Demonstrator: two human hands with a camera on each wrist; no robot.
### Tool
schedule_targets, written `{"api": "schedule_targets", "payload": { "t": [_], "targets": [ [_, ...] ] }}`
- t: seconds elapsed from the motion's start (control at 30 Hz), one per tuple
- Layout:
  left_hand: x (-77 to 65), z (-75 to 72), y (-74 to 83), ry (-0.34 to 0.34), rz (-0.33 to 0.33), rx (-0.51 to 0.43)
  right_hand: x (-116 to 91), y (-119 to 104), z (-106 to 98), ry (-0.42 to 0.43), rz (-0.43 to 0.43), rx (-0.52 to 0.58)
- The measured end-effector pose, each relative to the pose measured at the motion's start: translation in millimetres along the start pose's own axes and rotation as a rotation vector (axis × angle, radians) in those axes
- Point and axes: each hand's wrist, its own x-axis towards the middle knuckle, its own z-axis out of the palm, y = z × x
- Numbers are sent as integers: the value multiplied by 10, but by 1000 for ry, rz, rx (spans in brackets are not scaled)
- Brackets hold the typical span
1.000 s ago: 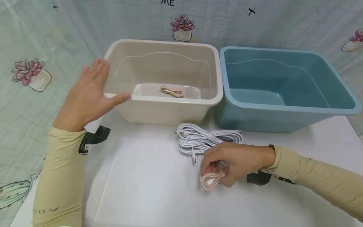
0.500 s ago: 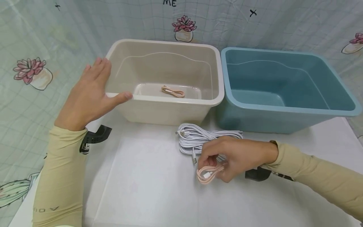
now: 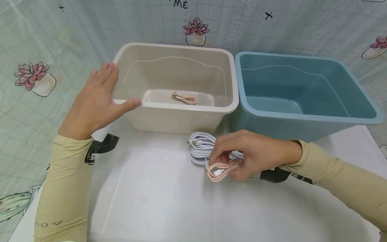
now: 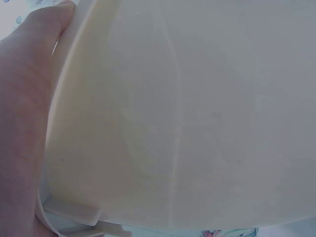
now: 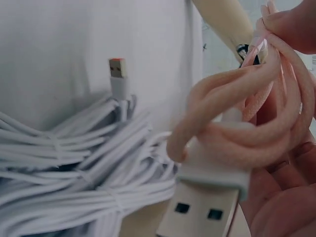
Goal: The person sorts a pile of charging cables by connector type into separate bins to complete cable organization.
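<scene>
White tabletop point(image 3: 157, 201), flower-print sheet behind. Beige plastic tub point(image 3: 181, 116), one coiled pink cable point(image 3: 184, 98) already inside; blue plastic tub point(image 3: 302, 124) empty. Left hand point(image 3: 93, 101) flat against beige tub. Right hand point(image 3: 254, 156) pinching second pink braided cable coil point(image 3: 218, 171), just above white cable bundle point(image 3: 201, 148); both left to sort.

The right hand point(image 3: 254, 154) covers part of the white cables point(image 3: 202, 148); the beige tub point(image 4: 197, 108) fills the left wrist view, blurred.
</scene>
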Motion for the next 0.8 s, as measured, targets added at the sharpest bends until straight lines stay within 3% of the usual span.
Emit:
{"api": "schedule_targets", "payload": {
  "t": [0.23, 0.57, 0.8],
  "targets": [
    [-8, 0, -2, -9, 3, -2, 47, -99, -187, 62, -8, -65],
    [-13, 6, 1, 0, 8, -1, 114, -194, -434, 132, -128, -75],
    [-13, 3, -4, -14, 5, -4, 164, -237, -558, 163, -67, -17]
  ]
}}
